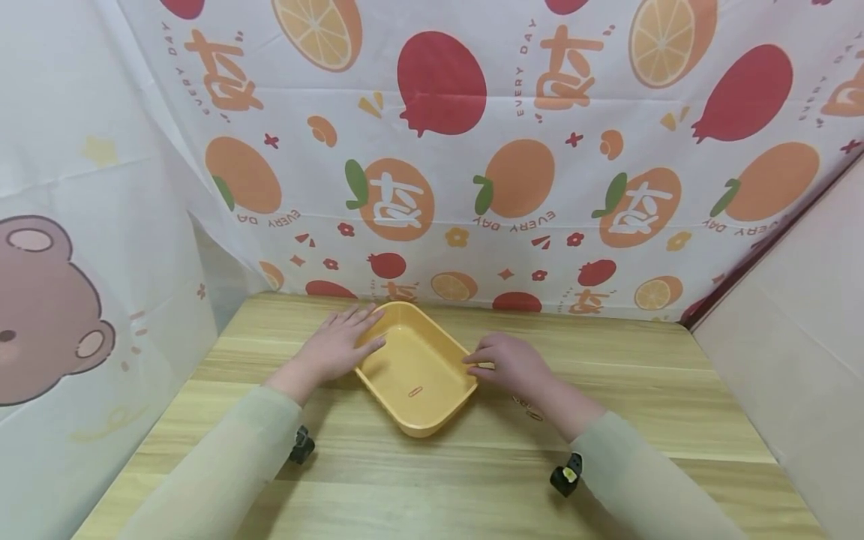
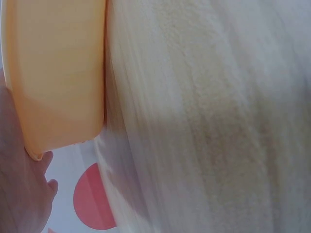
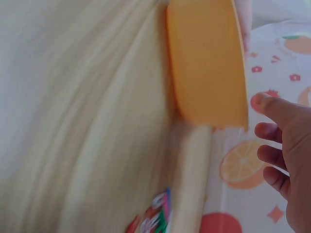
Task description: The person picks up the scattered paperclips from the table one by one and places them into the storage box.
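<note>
Yellow tray (image 1: 405, 356) between my left hand (image 1: 342, 345), fingers spread across its rim, and right hand (image 1: 514, 363): one paper clip (image 1: 415, 391) inside, loose clips (image 1: 535, 415) nearer me than my right fingers; partway done, I'd judge. Left wrist: fruit-print cloth (image 2: 92, 201) beyond my fingertips, wooden tabletop (image 2: 209, 116) opening beside. Right wrist: half-curled fingers, thumb apart, nothing visible between.

White fabric backdrop (image 1: 459, 150) with red and orange fruit print: small capitals "EVERY DAY" (image 1: 524, 67), repeated several times. Some run vertically beside bold orange brush-style characters (image 1: 567, 67); others curve beneath plain round orange-fruit prints (image 1: 520, 178). Two leafy orange-fruit prints (image 1: 640, 208) carry white characters (image 1: 398, 201), similarly shaped. Characters too stylised to read surely.
</note>
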Motion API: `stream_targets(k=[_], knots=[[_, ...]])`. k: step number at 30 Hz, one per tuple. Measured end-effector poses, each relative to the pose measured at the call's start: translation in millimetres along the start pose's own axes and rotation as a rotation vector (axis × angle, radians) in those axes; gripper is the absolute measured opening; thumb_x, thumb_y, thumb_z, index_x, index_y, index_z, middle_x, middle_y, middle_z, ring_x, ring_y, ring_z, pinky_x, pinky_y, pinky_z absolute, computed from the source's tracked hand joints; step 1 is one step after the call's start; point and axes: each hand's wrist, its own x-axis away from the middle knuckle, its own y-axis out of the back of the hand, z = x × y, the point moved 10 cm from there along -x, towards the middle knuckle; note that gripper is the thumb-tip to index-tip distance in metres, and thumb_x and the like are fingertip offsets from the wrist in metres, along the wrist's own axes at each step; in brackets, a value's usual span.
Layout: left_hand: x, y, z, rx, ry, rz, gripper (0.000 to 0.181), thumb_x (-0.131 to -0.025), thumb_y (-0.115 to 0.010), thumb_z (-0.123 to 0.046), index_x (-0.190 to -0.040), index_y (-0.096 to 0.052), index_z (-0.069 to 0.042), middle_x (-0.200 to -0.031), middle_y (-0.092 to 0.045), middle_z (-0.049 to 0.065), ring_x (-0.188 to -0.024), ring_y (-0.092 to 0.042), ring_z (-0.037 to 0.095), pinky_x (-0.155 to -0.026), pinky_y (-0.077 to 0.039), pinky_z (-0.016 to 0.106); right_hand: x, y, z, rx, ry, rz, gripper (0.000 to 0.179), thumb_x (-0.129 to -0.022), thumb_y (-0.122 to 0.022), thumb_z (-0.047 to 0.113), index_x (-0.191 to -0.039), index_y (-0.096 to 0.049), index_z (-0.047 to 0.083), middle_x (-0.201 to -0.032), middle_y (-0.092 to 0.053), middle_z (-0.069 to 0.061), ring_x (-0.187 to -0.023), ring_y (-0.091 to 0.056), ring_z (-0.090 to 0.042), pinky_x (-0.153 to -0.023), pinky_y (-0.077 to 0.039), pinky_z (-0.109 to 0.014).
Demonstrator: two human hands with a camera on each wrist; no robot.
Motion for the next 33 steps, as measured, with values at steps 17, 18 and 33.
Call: stream_targets(k=[17,18,33], knots=[[1.2,2.7,0.7,0.01,-0.004,-0.014,0.075,-0.098,-0.028,-0.069,-0.159,-0.026,-0.025,-0.164,-0.019,0.002,-0.15,-0.014,0.036,-0.119,-0.009,0.06,72.4,-4,-48,0.053,-0.121,0.036,0.017,-0.088,-0.076,0.031,-0.101,-0.081,0.021,-0.086,-0.068,0.011,-0.082,-0.06,-0.01,-0.07,-0.054,-0.03],[1.1,2.6,0.7,0.015,-0.006,-0.016,0.074,-0.099,-0.029,-0.068,-0.159,-0.026,-0.024,-0.164,-0.019,0.002,-0.15,-0.014,0.036,-0.119,-0.009,0.06,76.1,-4,-50,0.051,-0.121,0.033,0.016,-0.088,-0.077,0.03,-0.1,-0.081,0.021,-0.085,-0.068,0.012,-0.081,-0.059,-0.009,-0.069,-0.053,-0.029],[0.0,0.4,-0.1,0.015,0.003,0.0,0.075,-0.099,-0.027,-0.069,-0.159,-0.024,-0.025,-0.165,-0.017,0.001,-0.151,-0.012,0.035,-0.12,-0.006,0.058,107.4,-2,-65,0.009,-0.157,0.001,0.013,-0.086,-0.079,0.029,-0.096,-0.081,0.02,-0.086,-0.066,0.015,-0.079,-0.058,-0.005,-0.068,-0.054,-0.027]])
